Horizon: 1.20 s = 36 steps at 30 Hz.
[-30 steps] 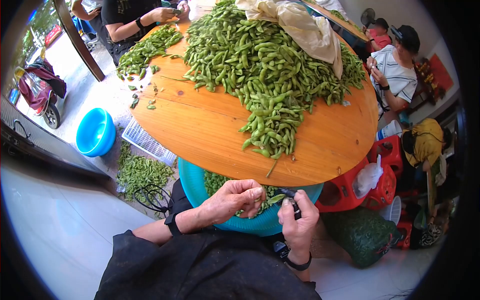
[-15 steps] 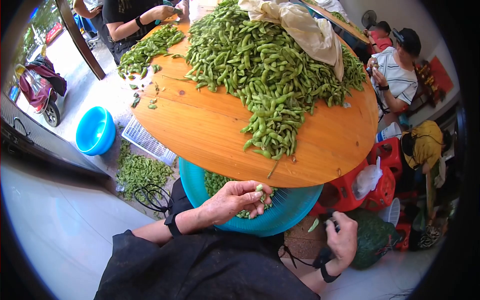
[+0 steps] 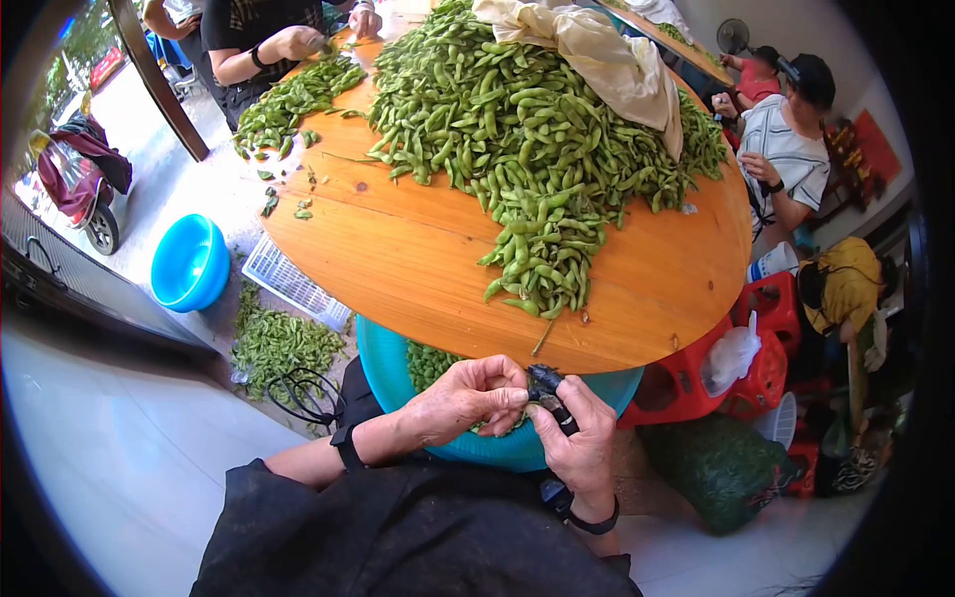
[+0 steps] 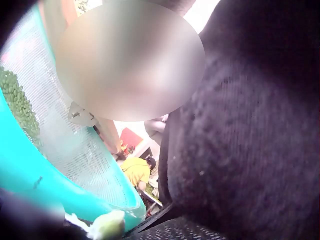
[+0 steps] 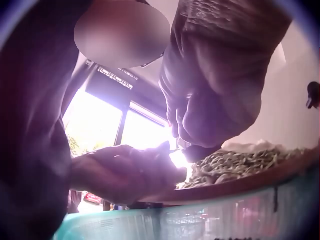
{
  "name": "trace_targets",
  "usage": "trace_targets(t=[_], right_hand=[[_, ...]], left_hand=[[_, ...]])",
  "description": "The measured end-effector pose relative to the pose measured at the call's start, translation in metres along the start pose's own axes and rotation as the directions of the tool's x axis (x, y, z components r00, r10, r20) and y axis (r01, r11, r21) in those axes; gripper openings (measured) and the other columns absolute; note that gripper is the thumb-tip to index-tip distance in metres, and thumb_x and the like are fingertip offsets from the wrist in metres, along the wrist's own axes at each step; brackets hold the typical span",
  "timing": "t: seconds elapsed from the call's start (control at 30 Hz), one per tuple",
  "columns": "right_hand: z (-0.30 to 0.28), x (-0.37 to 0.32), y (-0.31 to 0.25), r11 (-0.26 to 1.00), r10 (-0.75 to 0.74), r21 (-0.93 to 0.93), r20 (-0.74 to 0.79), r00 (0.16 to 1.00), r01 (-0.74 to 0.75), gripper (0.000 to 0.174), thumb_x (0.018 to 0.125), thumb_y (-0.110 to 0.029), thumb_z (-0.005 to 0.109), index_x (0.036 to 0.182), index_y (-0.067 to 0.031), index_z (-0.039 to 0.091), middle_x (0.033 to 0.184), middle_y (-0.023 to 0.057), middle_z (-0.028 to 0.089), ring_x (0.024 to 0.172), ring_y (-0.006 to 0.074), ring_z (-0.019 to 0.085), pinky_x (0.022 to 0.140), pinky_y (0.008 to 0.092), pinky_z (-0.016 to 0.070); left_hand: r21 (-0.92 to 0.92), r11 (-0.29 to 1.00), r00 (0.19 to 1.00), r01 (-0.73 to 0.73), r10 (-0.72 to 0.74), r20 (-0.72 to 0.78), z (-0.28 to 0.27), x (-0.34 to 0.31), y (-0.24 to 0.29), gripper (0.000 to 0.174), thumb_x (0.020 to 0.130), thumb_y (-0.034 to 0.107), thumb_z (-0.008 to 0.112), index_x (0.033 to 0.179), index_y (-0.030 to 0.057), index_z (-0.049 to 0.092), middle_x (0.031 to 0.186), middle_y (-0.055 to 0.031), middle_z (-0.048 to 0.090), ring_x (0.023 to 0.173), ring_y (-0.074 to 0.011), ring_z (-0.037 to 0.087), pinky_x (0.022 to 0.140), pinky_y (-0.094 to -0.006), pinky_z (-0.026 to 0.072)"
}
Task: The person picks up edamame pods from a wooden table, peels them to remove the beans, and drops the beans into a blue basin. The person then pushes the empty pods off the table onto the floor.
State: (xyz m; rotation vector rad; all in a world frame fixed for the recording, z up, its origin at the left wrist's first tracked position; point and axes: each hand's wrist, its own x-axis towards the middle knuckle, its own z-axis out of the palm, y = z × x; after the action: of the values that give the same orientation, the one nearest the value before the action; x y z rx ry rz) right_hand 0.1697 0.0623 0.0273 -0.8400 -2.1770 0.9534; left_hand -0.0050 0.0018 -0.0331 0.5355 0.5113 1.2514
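Observation:
Over the teal basket (image 3: 378, 363) my two hands meet fingertip to fingertip. My left hand (image 3: 468, 403) has its thumb and fingers curled together; a pale green soybean (image 4: 109, 225) shows at the bottom of the left wrist view. In my right hand (image 3: 582, 438) I grip a small black tool (image 3: 553, 398), its dark tip up beside the left fingertips; its exact kind cannot be told. Shelled green beans (image 3: 428, 366) lie in the basket, partly hidden by the left hand and the table edge. The right wrist view has both hands close together above the basket rim.
A large heap of soybean pods (image 3: 517, 129) covers much of the wooden table (image 3: 398, 264), with a cream cloth (image 3: 607, 65) on it. Pods and husks (image 3: 284, 343) lie on the floor, near a blue basin (image 3: 189, 264). Red stools (image 3: 686, 378) and a dark green sack (image 3: 711, 468) are at right.
My right hand swung out to the right, where a green husk was in the air beside it, then came back to the left hand. The left hand stayed over the basket.

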Motion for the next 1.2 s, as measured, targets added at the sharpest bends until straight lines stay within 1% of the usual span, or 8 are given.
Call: trace_targets(t=[0.33, 0.47, 0.53, 0.77, 0.9, 0.97, 1.03, 1.2], right_hand=[[-0.001, -0.010, 0.006, 0.602, 0.504, 0.626, 0.185, 0.844, -0.497, 0.025, 0.084, 0.001, 0.069, 0.109, 0.0026, 0.066, 0.082, -0.0005, 0.060, 0.070, 0.0057, 0.053, 0.058, 0.0240, 0.0455], [0.004, -0.007, 0.011, 0.529, 0.532, 0.677, 0.206, 0.821, -0.513, 0.019, 0.083, 0.002, 0.068, 0.102, 0.0031, 0.064, 0.079, 0.0039, 0.058, 0.065, 0.0119, 0.054, 0.056, 0.0280, 0.0450], [0.016, -0.003, 0.012, 1.000, -0.014, 0.010, -0.228, 0.973, 0.017, 0.009, 0.083, 0.001, 0.065, 0.088, 0.0031, 0.059, 0.069, 0.0070, 0.049, 0.058, 0.0167, 0.051, 0.052, 0.0304, 0.0400], [0.018, -0.008, 0.000, 0.998, -0.041, -0.058, -0.197, 0.980, 0.030, 0.014, 0.078, 0.002, 0.069, 0.087, 0.0019, 0.058, 0.080, 0.0147, 0.054, 0.066, 0.0329, 0.059, 0.059, 0.0376, 0.0477], [0.009, -0.002, 0.004, 0.999, 0.014, 0.033, -0.205, 0.979, -0.007, 0.010, 0.082, 0.001, 0.066, 0.091, 0.0016, 0.062, 0.073, 0.0069, 0.055, 0.061, 0.0168, 0.056, 0.054, 0.0292, 0.0433], [-0.011, -0.012, 0.011, 0.841, 0.462, 0.392, -0.164, 0.871, -0.372, 0.007, 0.086, 0.000, 0.064, 0.092, 0.0020, 0.063, 0.069, -0.0006, 0.056, 0.059, 0.0056, 0.050, 0.051, 0.0241, 0.0399], [-0.043, -0.021, 0.019, 0.871, 0.449, 0.334, -0.246, 0.859, -0.360, 0.009, 0.090, -0.005, 0.063, 0.097, 0.0004, 0.066, 0.065, -0.0056, 0.052, 0.051, -0.0005, 0.044, 0.043, 0.0166, 0.0316], [-0.124, -0.054, 0.036, 0.730, 0.301, -0.525, -0.328, 0.895, -0.438, 0.026, 0.078, -0.007, 0.072, 0.099, 0.0051, 0.063, 0.069, 0.0177, 0.054, 0.060, 0.0274, 0.055, 0.062, 0.0394, 0.0446]], left_hand=[[0.328, 0.945, 0.998, -0.018, 0.035, -0.047, 0.016, -0.002, 0.003, 0.013, 0.098, 0.016, 0.062, 0.101, 0.0044, 0.056, 0.075, -0.0008, 0.060, 0.065, -0.0068, 0.056, 0.052, -0.0217, 0.0408], [0.326, 0.945, 0.999, -0.029, 0.036, -0.014, 0.013, -0.002, 0.003, 0.013, 0.100, 0.018, 0.059, 0.098, 0.0049, 0.056, 0.074, -0.0004, 0.059, 0.063, -0.0064, 0.054, 0.052, -0.0214, 0.0397], [0.310, 0.951, 0.998, -0.006, 0.025, -0.057, 0.012, -0.002, 0.002, 0.008, 0.099, 0.012, 0.055, 0.095, 0.0052, 0.055, 0.071, 0.0002, 0.057, 0.060, -0.0058, 0.050, 0.051, -0.0213, 0.0377], [0.173, 0.985, 0.999, -0.025, 0.030, -0.026, 0.009, -0.001, -0.003, 0.011, 0.094, -0.001, 0.047, 0.095, 0.0050, 0.056, 0.065, -0.0004, 0.051, 0.054, -0.0075, 0.044, 0.050, -0.0226, 0.0353], [0.083, 0.997, 1.000, 0.003, 0.000, -0.030, 0.001, 0.000, -0.004, 0.010, 0.098, 0.006, 0.050, 0.100, 0.0030, 0.059, 0.072, -0.0018, 0.057, 0.062, -0.0117, 0.052, 0.058, -0.0253, 0.0423], [0.466, 0.884, 0.985, 0.023, 0.060, -0.161, 0.014, -0.001, 0.005, 0.014, 0.100, 0.012, 0.054, 0.106, 0.0023, 0.061, 0.079, -0.0038, 0.066, 0.073, -0.0131, 0.062, 0.066, -0.0280, 0.0503], [0.790, 0.612, 0.990, -0.012, 0.120, -0.078, 0.017, -0.005, 0.027, 0.019, 0.098, 0.015, 0.059, 0.111, 0.0023, 0.062, 0.087, -0.0057, 0.071, 0.083, -0.0159, 0.068, 0.074, -0.0301, 0.0539], [0.979, -0.048, 0.859, -0.198, 0.472, 0.197, 0.011, 0.015, 0.053, 0.023, 0.088, 0.006, 0.064, 0.111, 0.0013, 0.062, 0.094, -0.0132, 0.066, 0.085, -0.0316, 0.067, 0.071, -0.0386, 0.0547]])
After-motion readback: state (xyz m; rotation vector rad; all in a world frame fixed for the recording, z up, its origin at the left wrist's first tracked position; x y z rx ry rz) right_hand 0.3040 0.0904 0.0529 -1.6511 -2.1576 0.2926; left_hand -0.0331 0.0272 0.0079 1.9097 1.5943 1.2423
